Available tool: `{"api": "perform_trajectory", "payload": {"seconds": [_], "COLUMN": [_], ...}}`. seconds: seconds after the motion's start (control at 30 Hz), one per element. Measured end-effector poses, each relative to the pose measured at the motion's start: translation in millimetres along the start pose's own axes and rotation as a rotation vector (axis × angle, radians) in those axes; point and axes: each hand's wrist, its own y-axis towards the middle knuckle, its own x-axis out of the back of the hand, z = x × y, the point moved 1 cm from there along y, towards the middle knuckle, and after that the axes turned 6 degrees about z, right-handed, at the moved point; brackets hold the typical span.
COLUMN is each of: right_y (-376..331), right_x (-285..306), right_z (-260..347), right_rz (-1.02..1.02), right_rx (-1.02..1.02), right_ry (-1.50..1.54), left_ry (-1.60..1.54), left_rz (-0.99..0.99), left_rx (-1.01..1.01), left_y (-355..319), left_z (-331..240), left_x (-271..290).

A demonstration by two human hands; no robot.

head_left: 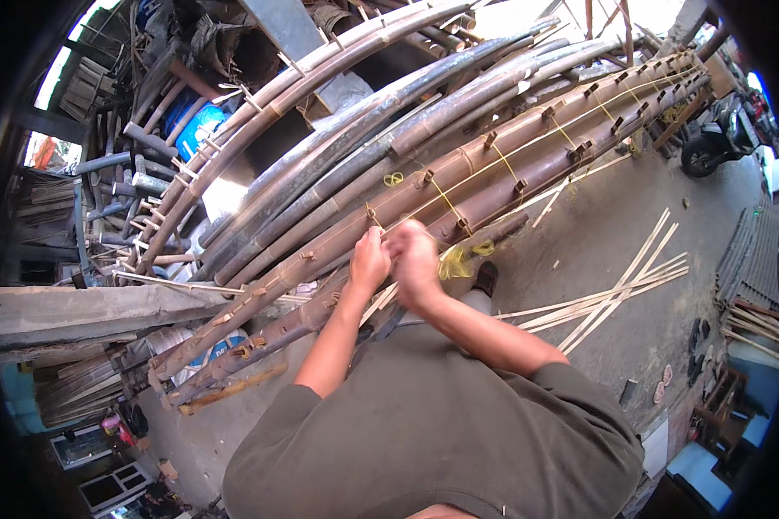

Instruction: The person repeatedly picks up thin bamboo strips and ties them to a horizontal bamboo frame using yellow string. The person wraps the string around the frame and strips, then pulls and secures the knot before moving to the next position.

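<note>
Two long brown bamboo poles, a far one [394, 203] and a near one [493, 208], lie side by side in front of me. Short wooden pegs [490, 141] stick out along both. Yellow string [446, 201] spans between facing pegs on the right-hand stretch. My left hand [370, 262] is closed over the gap between the poles, just below a peg on the far pole; a thin strand of string runs from that peg into its fingers. My right hand [415, 264] is close beside it, smeared by motion, its fingers unclear. A loose bundle of yellow string [460, 262] hangs by the near pole, right of my hands.
Several grey bamboo poles [355, 143] lie beyond. A curved pegged bamboo frame [268, 97] leans at the far left. Pale split sticks [606, 298] cross on the concrete floor [580, 233] at right. A motorcycle [714, 147] stands at the far right, a concrete ledge [86, 307] at left.
</note>
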Motion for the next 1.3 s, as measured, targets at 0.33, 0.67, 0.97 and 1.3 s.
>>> {"api": "perform_trajectory", "payload": {"seconds": [0.33,0.67,0.97,1.3], "right_y": [137.0,-13.7,-30.2,-64.1], "right_x": [-12.8,110.9,105.4,307.7], "right_z": [-16.0,-66.9,-48.7,27.3], "right_rz": [0.825,1.02,0.8,-0.137], "right_rx": [0.103,0.096,0.174,-0.088], "right_ry": [-1.908,-1.267,-1.273,-1.113], "left_ry": [-0.473,-0.385,0.105,0.026], "left_rz": [0.145,0.171,-0.096,0.284], "left_rx": [0.302,0.263,0.045,-0.156], "left_y": [10.0,1.8,143.3,208.4], "left_z": [4.3,2.0,46.1,-116.1], "left_x": [11.8,6.6,16.0,3.2]}}
